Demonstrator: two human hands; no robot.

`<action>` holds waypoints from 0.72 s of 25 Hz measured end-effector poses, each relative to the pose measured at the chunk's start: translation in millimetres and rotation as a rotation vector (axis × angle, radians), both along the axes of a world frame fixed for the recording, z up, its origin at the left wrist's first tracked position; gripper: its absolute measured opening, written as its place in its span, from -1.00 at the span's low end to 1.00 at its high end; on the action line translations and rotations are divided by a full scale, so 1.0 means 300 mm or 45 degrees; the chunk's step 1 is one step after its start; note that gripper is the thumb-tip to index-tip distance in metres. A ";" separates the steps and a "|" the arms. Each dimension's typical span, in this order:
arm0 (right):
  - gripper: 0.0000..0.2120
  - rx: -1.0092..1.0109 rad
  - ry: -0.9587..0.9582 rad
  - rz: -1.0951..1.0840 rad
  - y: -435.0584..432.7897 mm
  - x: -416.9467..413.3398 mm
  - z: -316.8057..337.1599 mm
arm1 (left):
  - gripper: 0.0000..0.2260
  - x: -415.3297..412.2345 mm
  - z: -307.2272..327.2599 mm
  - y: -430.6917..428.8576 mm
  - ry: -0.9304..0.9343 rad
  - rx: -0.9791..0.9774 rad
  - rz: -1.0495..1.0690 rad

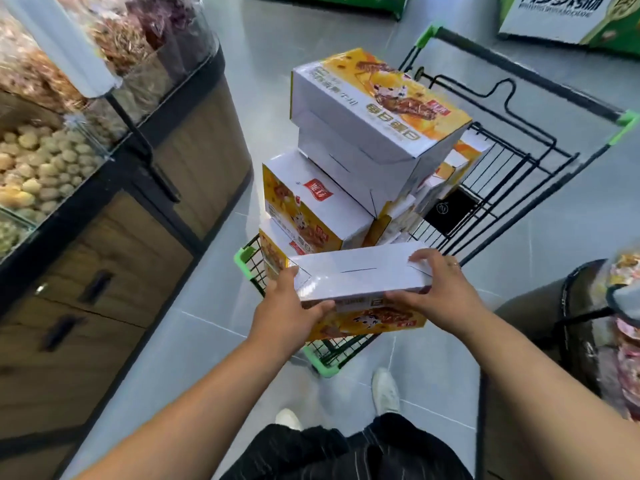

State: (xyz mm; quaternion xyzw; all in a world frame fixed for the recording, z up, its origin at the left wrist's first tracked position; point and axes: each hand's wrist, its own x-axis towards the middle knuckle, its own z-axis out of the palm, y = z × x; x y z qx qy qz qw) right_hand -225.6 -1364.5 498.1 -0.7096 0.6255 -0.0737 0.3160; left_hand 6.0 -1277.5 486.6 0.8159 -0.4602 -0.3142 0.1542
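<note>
I hold a white and yellow snack box (360, 277) with both hands over the near end of a black wire shopping cart (519, 174) with green corners. My left hand (289, 306) grips the box's left end, thumb along its front face. Gripping the right end is my right hand (440, 289), fingers curled over the top edge. Several more boxes of the same kind are piled in the cart; the top one (374, 109) lies tilted on the stack.
A wooden display counter (114, 258) with clear bins of bulk snacks runs along the left. A round black bin (588, 327) of wrapped snacks stands at the right. Green and white display boxes (561, 15) sit at the far right. Grey tiled floor lies between.
</note>
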 end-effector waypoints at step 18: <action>-0.58 0.297 0.154 0.701 -0.323 -0.010 -0.327 | -0.53 -0.323 -0.284 0.025 0.010 0.188 0.638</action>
